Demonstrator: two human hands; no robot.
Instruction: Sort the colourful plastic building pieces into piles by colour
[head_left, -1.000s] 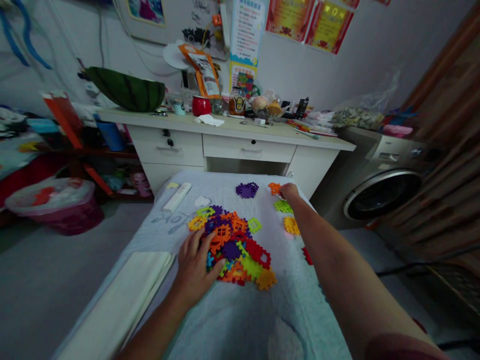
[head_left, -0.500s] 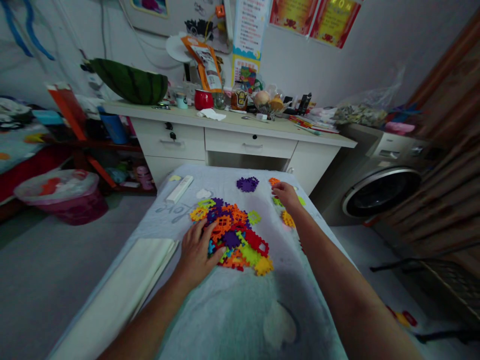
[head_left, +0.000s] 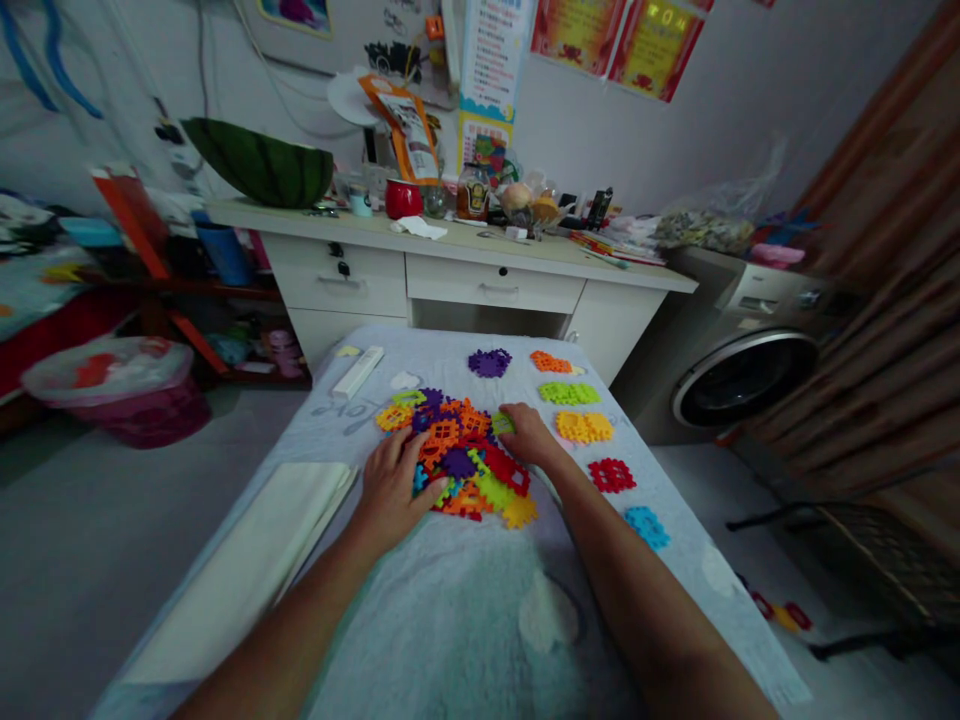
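Note:
A heap of mixed coloured plastic interlocking tiles (head_left: 461,460) lies in the middle of a pale blue cloth-covered surface (head_left: 450,620). My left hand (head_left: 394,490) rests flat on the heap's left side, fingers spread. My right hand (head_left: 527,437) lies on the heap's right edge, its fingers over a light green tile (head_left: 502,423). To the right sit sorted small piles: purple (head_left: 489,362), orange (head_left: 550,362), green (head_left: 568,393), yellow (head_left: 583,427), red (head_left: 611,474) and blue (head_left: 646,525).
A folded white cloth (head_left: 247,560) lies at the left edge and a white remote (head_left: 358,371) at the far left corner. Beyond stands a cluttered white desk (head_left: 450,270) with a halved watermelon (head_left: 259,172). A washing machine (head_left: 742,360) is at the right, a pink basket (head_left: 112,390) on the floor.
My right hand has drawn back from the orange pile at the far right corner to the right edge of the heap. The left hand stays on the heap.

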